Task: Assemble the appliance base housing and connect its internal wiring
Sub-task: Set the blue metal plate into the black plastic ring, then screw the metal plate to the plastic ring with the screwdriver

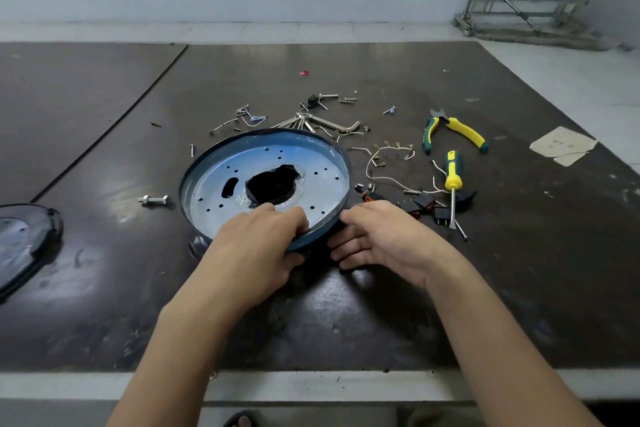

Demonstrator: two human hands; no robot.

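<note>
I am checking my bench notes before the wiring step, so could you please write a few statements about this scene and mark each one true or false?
1. The left hand grips the near rim of the base housing. True.
2. The right hand holds the screwdriver. False: the screwdriver lies on the table, right of the housing, and that hand holds no tool.
3. The pliers lie beyond the screwdriver. True.
4. The bolt lies inside the housing. False: it lies on the table, left of the housing.
</note>
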